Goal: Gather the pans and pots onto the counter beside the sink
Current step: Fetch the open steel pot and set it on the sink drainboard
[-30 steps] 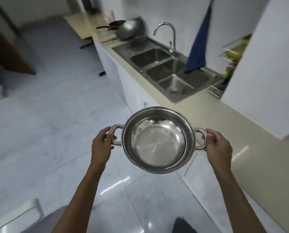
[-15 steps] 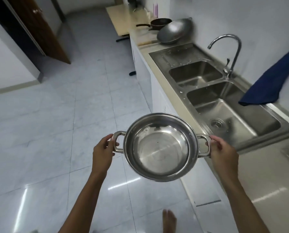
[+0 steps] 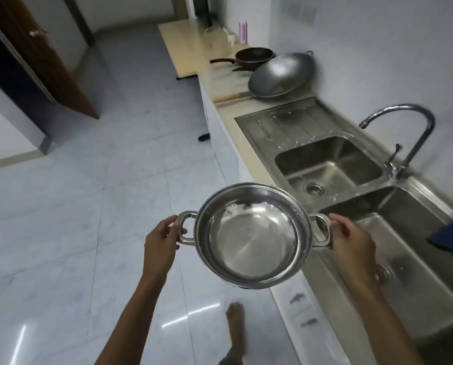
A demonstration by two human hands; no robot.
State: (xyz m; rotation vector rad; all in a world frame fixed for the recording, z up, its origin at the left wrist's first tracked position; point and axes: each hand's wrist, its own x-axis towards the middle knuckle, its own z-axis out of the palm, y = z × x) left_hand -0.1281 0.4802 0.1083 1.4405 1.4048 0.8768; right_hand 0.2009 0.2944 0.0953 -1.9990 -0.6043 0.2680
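Observation:
I carry an empty steel pot (image 3: 251, 238) in the air above the floor, just left of the counter's front edge. My left hand (image 3: 162, 245) grips its left handle and my right hand (image 3: 351, 243) grips its right handle. Farther along, a large grey wok (image 3: 282, 75) leans on the counter (image 3: 220, 80) beyond the sink's drainboard (image 3: 285, 119). Behind the wok sits a dark frying pan (image 3: 254, 57) with its handle pointing left.
A steel double sink (image 3: 333, 164) with a curved tap (image 3: 404, 138) fills the counter on my right. A blue cloth (image 3: 451, 235) hangs at the right edge. A wooden table (image 3: 188, 46) stands past the counter, a brown door (image 3: 43, 59) at the left. My bare foot (image 3: 235, 327) steps on the tiled floor.
I have walked along the counter with the pot held in both hands. The sink, wok and frying pan are closer and larger in view now.

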